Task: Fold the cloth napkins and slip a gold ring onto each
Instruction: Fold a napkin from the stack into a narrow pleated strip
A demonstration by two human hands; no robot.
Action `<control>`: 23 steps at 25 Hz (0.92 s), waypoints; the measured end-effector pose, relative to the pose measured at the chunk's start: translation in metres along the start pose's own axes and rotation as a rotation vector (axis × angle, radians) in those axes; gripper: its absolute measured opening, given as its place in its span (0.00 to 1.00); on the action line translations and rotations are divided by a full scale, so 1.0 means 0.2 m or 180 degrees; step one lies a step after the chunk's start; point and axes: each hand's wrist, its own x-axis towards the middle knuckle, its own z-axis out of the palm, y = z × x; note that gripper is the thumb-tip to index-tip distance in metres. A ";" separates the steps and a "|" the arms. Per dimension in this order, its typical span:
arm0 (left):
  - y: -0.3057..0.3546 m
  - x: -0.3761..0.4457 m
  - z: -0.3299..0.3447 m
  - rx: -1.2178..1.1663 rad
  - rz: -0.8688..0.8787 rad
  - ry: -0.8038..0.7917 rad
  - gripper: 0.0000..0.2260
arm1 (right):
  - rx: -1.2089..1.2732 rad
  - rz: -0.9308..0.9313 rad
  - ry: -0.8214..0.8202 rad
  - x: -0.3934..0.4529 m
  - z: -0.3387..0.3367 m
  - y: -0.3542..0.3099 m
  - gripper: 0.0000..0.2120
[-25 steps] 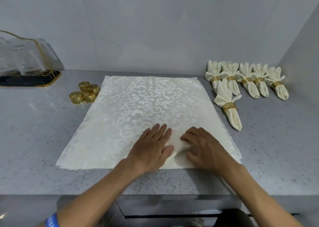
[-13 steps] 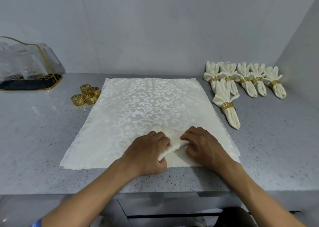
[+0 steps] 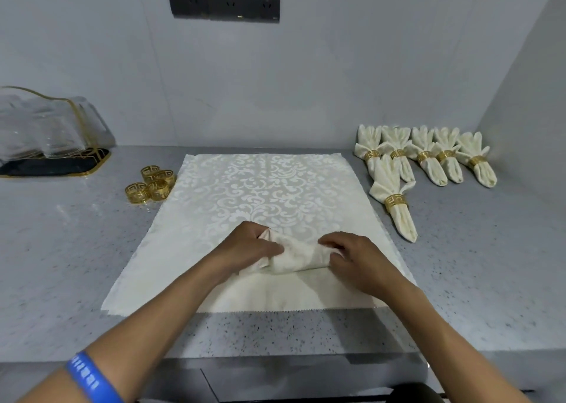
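I see my left hand [image 3: 248,248] and right hand [image 3: 352,257] both pinching a bunched fold of the napkin [image 3: 260,188], whose scalloped near edge lies just behind the tabletop [image 3: 61,264] edge. Gold rings [image 3: 150,184] sit far left; ringed napkins [image 3: 425,157] far right.

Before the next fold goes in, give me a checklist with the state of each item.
1. Both hands grip the pinched fabric: left hand, right hand: ok.
2. Gathered ridge lifted between the hands: ok.
3. Rest of the napkin lies flat on the counter: ok.
4. Loose gold rings waiting at the left: ok.
5. Finished napkins apart from the working cloth: ok.
6. Pleats even underneath the hands: cannot tell.
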 end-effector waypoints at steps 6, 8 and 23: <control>-0.03 0.05 0.04 0.0372 0.0312 0.0543 0.06 | -0.0044 0.0337 0.0533 -0.02 0.04 0.03 0.03; -0.05 0.03 0.06 0.0693 0.0537 0.0684 0.10 | -0.0072 0.0330 0.0577 -0.02 0.04 0.06 0.07; 0.03 0.02 0.12 0.3639 0.2168 0.0424 0.16 | -0.0620 0.0469 0.0612 -0.04 -0.04 0.08 0.06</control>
